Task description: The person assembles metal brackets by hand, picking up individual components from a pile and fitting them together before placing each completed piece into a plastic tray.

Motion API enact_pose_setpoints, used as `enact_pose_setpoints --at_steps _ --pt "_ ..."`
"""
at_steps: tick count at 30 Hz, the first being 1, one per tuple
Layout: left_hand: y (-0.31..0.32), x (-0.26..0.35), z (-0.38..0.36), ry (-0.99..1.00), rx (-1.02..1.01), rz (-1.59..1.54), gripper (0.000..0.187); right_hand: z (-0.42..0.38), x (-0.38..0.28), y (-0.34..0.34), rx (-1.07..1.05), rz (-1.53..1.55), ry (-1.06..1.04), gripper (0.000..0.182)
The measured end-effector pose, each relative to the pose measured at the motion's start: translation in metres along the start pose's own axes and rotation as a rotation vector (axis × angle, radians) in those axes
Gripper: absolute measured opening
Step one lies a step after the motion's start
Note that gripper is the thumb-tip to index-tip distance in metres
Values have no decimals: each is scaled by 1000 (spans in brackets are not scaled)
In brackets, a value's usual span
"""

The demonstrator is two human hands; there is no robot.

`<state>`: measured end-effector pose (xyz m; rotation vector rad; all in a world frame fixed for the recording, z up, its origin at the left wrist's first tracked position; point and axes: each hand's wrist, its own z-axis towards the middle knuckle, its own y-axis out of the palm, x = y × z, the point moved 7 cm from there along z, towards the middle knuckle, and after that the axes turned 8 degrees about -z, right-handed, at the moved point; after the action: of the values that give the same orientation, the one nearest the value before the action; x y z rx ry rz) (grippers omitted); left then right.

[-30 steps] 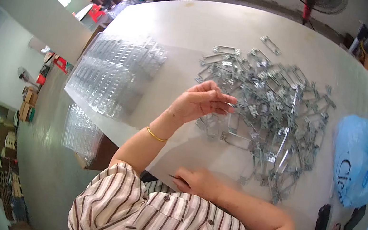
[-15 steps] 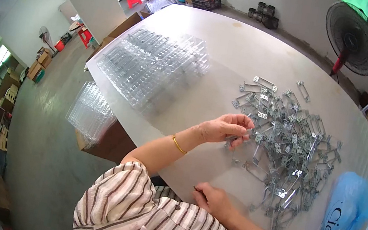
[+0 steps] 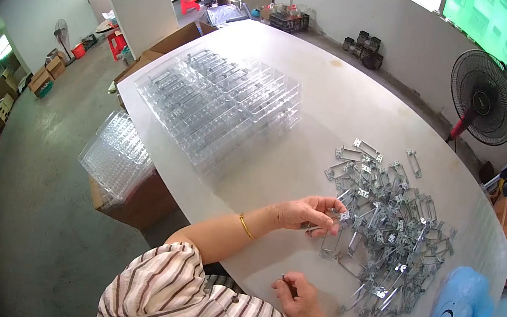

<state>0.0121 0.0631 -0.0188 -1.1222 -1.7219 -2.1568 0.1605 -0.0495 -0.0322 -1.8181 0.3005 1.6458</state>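
My left hand [image 3: 309, 215], with a gold bangle on the wrist, is at the left side of a heap of small metal brackets [image 3: 390, 236]. Its thumb and fingers are closed on a metal bracket [image 3: 344, 216] that shows at the fingertips. Nearer the table's front edge, my right hand [image 3: 298, 296] is curled, thumb against fingers. Something tiny and dark shows at its fingertips, too small to name. Clear plastic trays [image 3: 222, 104], stacked and filled with rows of metal pieces, lie to the far left on the table.
The white table [image 3: 306, 160] carries a blue plastic bag [image 3: 459, 314] at the right. More clear trays [image 3: 116, 153] top a cardboard box [image 3: 147, 201] beside the table's left edge. A standing fan [image 3: 483, 99] is beyond the right edge.
The camera view has shifted, so the table and heap appear lower. My left hand stays by the heap, with a bracket now showing more plainly at its fingertips. My right hand remains curled.
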Motion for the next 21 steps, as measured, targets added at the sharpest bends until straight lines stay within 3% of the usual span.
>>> enact_pose_setpoints --at_steps 4,6,9,21 --pt "6 1 -5 -34 -6 27 48 13 -21 -29 182 -174 -130 16" --pt "8 -1 -6 -41 -13 51 48 18 -35 -62 429 -227 -244 15" --pt "13 -2 -5 -18 -29 172 50 29 -50 -95 592 -250 -195 12" --pt "42 -16 -8 16 -27 647 45 19 -9 -102 693 15 78 7"
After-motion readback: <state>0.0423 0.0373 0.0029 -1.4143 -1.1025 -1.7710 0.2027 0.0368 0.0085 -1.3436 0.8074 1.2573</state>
